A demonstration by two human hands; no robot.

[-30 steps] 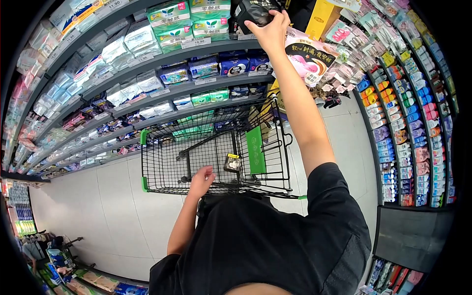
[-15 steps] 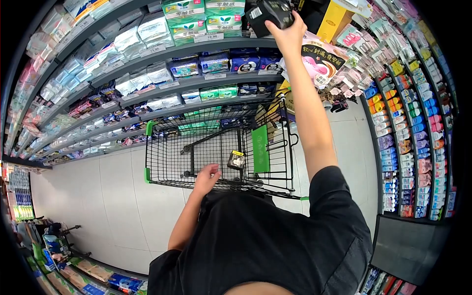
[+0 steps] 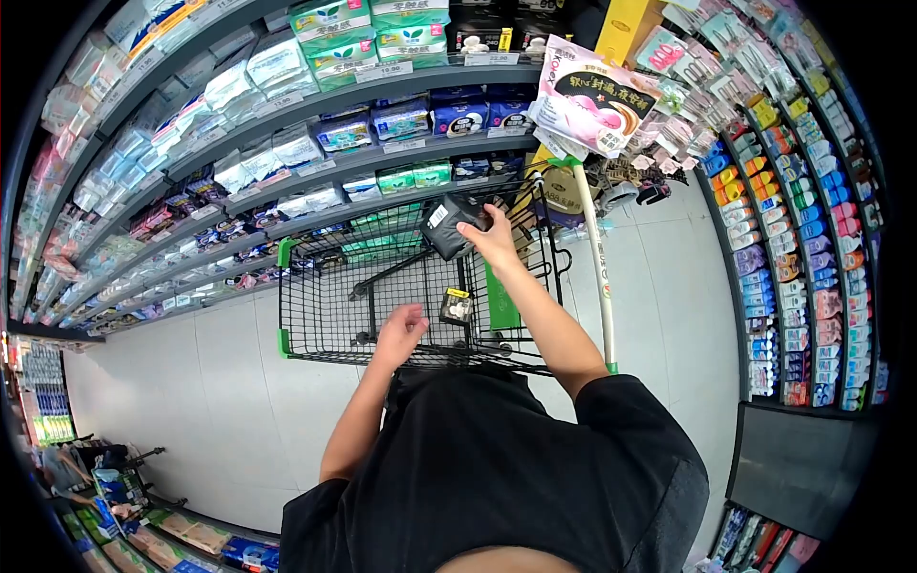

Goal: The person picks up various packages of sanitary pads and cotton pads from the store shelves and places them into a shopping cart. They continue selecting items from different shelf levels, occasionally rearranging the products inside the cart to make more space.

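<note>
A glossy black package (image 3: 443, 229) is over the basket of the shopping cart (image 3: 284, 342), toward the cart's far side and nearer its handle (image 3: 597, 272) end. The package is boxy and soft-looking, with light catching its creases and a white barcode label (image 3: 438, 216) on the face turned toward the cart's front end. It is tilted; whether it touches the cart's wire cannot be told.

The right hand (image 3: 493, 239) grips it from the cart's handle end, thumb on the near side and fingers bent around the far side. The right forearm slants across the cart's near side, elbow bent beside the handle. The left hand (image 3: 401, 330) hovers over the cart's near rim, palm inward, fingers loosely curled and the grip relaxed.

Between the hands, inside the cart, is a small dark pack (image 3: 457, 307) with a yellow strip on top, near the cart's green panel (image 3: 501, 304). Stocked shelves (image 3: 444, 73) run along the cart's far side.
</note>
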